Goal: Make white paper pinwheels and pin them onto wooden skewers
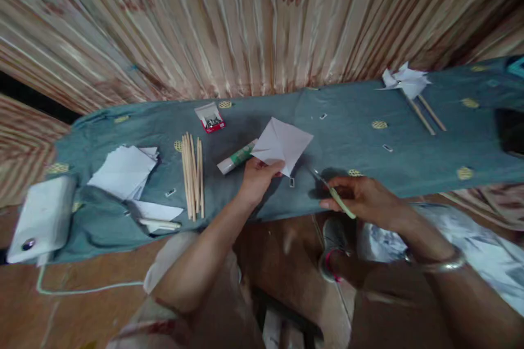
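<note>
Between the thumb and fingers of my left hand (pixel 258 177) is a square sheet of white paper (pixel 292 144). Crease lines cross the paper, and a slit runs in from its left side. My right hand (pixel 362 199) is closed around a slim tool with a pale green handle (pixel 341 203); its thin metal tip points toward the paper but stays apart from it. Whether the tool is a knife or scissors I cannot tell. Just behind my left hand, a white and green glue tube (pixel 236 157) lies on the cloth, partly under the paper.
Wooden sticks (pixel 192 177), a stack of paper (pixel 123 172) and a red box of metal pins (pixel 213 121) lie to the left. A white device (pixel 43 218) with a cable sits at the left end. Paper pinwheels (pixel 407 82) on sticks lie at back right, against the corrugated wall (pixel 254 22).
</note>
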`<action>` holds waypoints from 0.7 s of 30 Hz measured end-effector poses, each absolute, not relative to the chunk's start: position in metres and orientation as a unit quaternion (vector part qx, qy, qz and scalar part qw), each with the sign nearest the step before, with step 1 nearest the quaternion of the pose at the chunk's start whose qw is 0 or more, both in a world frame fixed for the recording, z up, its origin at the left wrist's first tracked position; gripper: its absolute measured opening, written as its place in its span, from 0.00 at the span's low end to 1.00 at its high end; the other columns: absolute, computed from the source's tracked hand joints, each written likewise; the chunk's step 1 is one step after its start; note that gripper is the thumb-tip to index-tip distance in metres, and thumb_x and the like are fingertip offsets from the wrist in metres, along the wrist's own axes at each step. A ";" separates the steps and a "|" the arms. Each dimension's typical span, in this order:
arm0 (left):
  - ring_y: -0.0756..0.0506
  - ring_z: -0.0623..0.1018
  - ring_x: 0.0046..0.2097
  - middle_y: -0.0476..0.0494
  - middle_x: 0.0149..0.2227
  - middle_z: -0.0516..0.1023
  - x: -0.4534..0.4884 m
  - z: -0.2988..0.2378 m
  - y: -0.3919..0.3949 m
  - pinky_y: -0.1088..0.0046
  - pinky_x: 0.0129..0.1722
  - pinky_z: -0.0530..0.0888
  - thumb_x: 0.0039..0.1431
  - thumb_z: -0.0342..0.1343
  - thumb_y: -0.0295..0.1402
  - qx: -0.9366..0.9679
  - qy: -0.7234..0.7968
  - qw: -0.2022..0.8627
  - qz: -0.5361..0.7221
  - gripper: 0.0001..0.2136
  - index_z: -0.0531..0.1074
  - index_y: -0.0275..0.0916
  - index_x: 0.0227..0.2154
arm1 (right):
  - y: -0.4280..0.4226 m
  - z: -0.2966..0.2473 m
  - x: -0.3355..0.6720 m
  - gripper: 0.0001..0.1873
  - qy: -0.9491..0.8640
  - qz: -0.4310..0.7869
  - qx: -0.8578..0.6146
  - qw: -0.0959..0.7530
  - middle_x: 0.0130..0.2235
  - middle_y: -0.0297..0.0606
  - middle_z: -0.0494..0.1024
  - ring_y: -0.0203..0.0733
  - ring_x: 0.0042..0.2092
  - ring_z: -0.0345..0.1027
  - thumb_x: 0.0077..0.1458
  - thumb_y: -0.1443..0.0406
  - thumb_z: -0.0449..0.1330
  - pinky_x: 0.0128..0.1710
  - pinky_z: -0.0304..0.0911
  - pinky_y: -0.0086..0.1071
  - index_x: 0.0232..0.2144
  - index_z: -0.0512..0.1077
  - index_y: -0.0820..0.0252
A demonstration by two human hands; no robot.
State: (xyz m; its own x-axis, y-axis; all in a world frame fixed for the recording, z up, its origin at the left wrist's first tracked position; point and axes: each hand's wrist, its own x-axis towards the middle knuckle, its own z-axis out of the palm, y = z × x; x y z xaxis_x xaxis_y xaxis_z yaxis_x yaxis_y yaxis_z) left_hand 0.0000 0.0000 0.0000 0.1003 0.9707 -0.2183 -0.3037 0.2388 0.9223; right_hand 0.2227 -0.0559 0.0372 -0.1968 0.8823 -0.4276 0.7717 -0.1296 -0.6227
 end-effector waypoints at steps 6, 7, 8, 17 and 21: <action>0.49 0.73 0.27 0.50 0.24 0.76 0.001 -0.006 0.000 0.73 0.31 0.71 0.41 0.62 0.31 0.474 0.462 0.607 0.439 0.05 0.73 0.36 0.22 | -0.052 0.047 0.245 0.16 -0.656 0.205 -0.725 0.047 0.27 0.36 0.79 0.48 0.32 0.75 0.48 0.53 0.63 0.29 0.57 0.33 0.36 0.73 0.55; 0.49 0.73 0.28 0.50 0.24 0.76 0.000 -0.008 -0.001 0.73 0.32 0.71 0.42 0.62 0.30 0.493 0.461 0.605 0.423 0.04 0.74 0.36 0.23 | -0.051 0.047 0.246 0.16 -0.650 0.186 -0.736 0.031 0.29 0.38 0.80 0.50 0.33 0.76 0.49 0.54 0.62 0.29 0.58 0.34 0.37 0.73 0.56; 0.49 0.74 0.29 0.50 0.25 0.77 -0.001 -0.009 -0.001 0.73 0.33 0.71 0.42 0.61 0.29 0.512 0.463 0.599 0.406 0.04 0.74 0.35 0.23 | -0.050 0.046 0.246 0.16 -0.647 0.173 -0.743 0.019 0.30 0.39 0.81 0.52 0.34 0.76 0.49 0.55 0.62 0.30 0.58 0.35 0.38 0.73 0.56; 0.47 0.76 0.31 0.48 0.28 0.78 -0.016 -0.014 -0.007 0.73 0.33 0.72 0.49 0.63 0.30 0.657 0.470 0.488 0.331 0.05 0.75 0.36 0.30 | -0.040 0.041 0.254 0.20 -0.625 0.088 -0.776 -0.019 0.37 0.49 0.82 0.59 0.41 0.77 0.52 0.58 0.63 0.35 0.62 0.39 0.46 0.73 0.62; 0.49 0.73 0.26 0.50 0.23 0.73 -0.025 -0.009 -0.011 0.75 0.28 0.70 0.56 0.59 0.38 0.658 0.454 0.491 0.346 0.10 0.74 0.36 0.27 | -0.037 0.045 0.253 0.19 -0.614 0.066 -0.785 -0.049 0.40 0.48 0.83 0.56 0.44 0.77 0.57 0.57 0.59 0.36 0.62 0.37 0.47 0.72 0.61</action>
State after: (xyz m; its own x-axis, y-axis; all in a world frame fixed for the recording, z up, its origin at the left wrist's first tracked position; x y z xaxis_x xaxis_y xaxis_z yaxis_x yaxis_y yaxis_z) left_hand -0.0249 -0.0107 -0.0088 0.3490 0.9371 0.0085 0.2577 -0.1047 0.9605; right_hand 0.2533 -0.0371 0.0445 0.2368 0.9576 -0.1643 0.9706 -0.2408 -0.0041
